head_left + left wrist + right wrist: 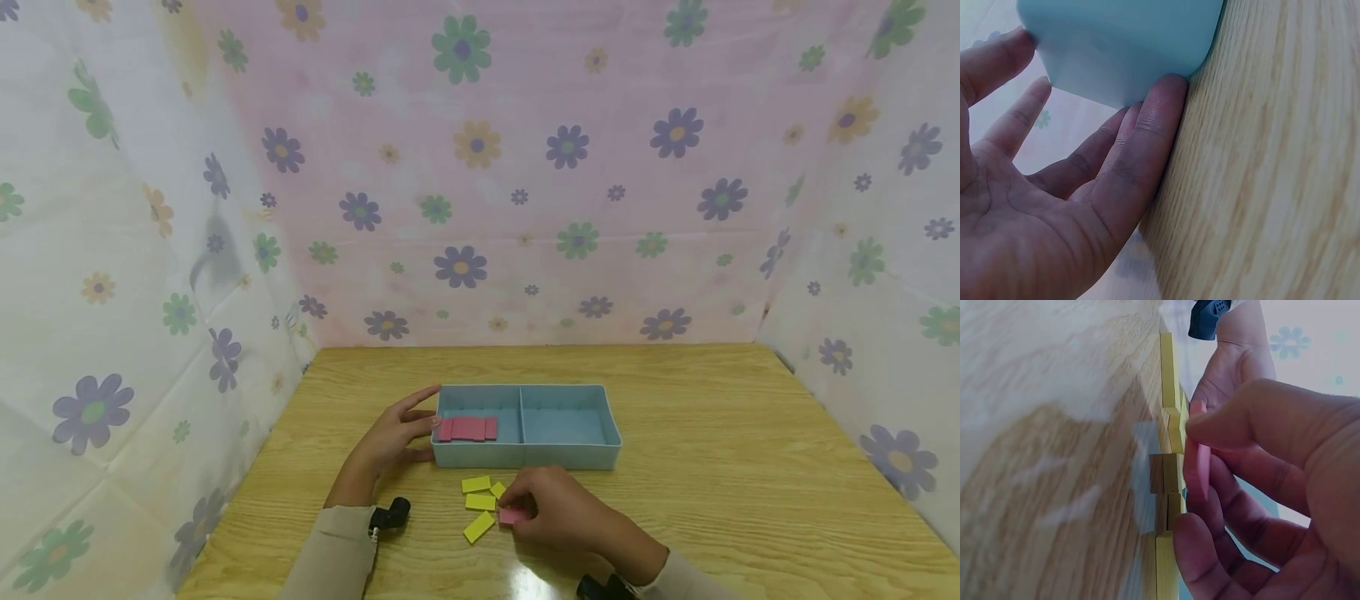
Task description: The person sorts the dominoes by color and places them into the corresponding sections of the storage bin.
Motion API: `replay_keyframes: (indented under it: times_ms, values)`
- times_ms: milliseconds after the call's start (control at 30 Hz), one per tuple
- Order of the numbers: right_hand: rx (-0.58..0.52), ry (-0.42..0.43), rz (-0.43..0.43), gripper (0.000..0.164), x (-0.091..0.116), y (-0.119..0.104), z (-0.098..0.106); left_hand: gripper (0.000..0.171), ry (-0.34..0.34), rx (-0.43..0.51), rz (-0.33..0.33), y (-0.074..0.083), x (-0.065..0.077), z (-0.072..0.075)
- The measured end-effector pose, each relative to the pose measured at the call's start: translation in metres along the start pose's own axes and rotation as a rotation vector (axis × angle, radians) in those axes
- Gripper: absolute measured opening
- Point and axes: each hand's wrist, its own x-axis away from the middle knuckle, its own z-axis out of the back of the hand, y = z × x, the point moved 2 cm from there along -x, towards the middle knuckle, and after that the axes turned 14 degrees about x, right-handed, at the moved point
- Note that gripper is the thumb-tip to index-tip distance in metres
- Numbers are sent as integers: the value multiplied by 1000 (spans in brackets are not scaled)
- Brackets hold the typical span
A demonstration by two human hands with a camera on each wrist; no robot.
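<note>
My right hand [564,512] pinches a flat pink tile [513,517] between thumb and fingers, close in front of the box. In the right wrist view the pink tile [1197,456] is tilted a little above the wood. Just left of it lie several yellow tiles [480,502]. My left hand [390,435] rests at the left end of a light blue two-part box [525,456]. Seen from the left wrist, its extended, spread fingers [1154,131] touch the end wall of the box [1110,56]. Several pink tiles [468,428] lie in a row in the box's left compartment.
The wooden table [697,467] extends around the box on all sides. A flowered cloth [525,167] stands behind and along both sides. The right compartment [566,414] shows its bare floor behind a thin divider [521,414].
</note>
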Motion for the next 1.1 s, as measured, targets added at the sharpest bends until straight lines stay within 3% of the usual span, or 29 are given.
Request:
replay_keyframes:
  times_ms: [133,367,667,1100]
  values:
    - [12,29,-33,18,-1,1,2,61,0,3,4,1,0,0]
    - [-83,11,-128,17,-2,1,5,60,2,7,5,1,1,1]
    - [-127,43,-178,19,-5,6,9,63,-3,-9,1,0,2,1]
    - [-256,55,-249,14,-10,5,30,62,0,-11,7,1,1,0]
